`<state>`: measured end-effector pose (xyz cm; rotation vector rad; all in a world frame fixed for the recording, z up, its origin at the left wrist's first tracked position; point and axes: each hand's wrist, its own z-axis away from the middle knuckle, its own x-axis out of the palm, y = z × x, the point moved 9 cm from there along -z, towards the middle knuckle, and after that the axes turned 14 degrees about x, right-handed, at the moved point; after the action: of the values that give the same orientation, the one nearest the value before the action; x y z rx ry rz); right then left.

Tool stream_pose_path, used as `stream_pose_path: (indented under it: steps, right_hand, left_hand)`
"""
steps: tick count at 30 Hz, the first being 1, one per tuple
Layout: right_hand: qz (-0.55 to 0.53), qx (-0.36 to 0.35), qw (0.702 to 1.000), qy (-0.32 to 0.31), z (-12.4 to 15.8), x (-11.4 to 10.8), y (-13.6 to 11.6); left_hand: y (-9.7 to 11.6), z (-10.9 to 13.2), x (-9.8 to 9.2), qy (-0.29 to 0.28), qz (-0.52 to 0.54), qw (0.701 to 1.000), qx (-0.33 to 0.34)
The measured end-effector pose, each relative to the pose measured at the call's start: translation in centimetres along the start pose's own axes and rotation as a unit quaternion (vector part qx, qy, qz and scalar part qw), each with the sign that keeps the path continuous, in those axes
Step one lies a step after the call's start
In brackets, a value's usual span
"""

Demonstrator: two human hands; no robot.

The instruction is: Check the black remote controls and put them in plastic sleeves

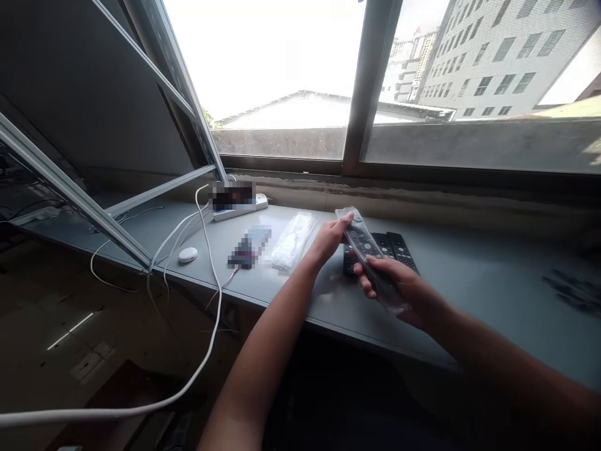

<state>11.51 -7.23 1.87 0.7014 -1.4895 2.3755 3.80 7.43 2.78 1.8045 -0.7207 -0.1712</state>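
My right hand grips a black remote control in a clear plastic sleeve by its near end, above the grey window ledge. My left hand pinches the far upper end of the same sleeve, fingers closed on it. Under and behind the held remote lie other black remotes flat on the ledge. A pile of empty clear sleeves lies just left of my left hand.
A blurred phone on a cable, a small white oval case and a white power strip lie to the left. White cables hang off the ledge's front edge. Metal frame bars slant across the left. A window is behind.
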Motion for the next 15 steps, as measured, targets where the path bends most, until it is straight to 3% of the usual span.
stream_pose_path:
  steps: [8, 15]
  right_hand:
    - [0.016, 0.008, 1.0, -0.001, -0.1, 0.0, 0.5]
    - [0.009, 0.007, 1.0, 0.005, 0.0, 0.4, 0.0]
  left_hand:
    - [-0.2, -0.6, -0.8, -0.002, -0.106, 0.993, 0.058]
    - [0.4, -0.4, -1.3, 0.031, -0.098, 0.992, 0.067]
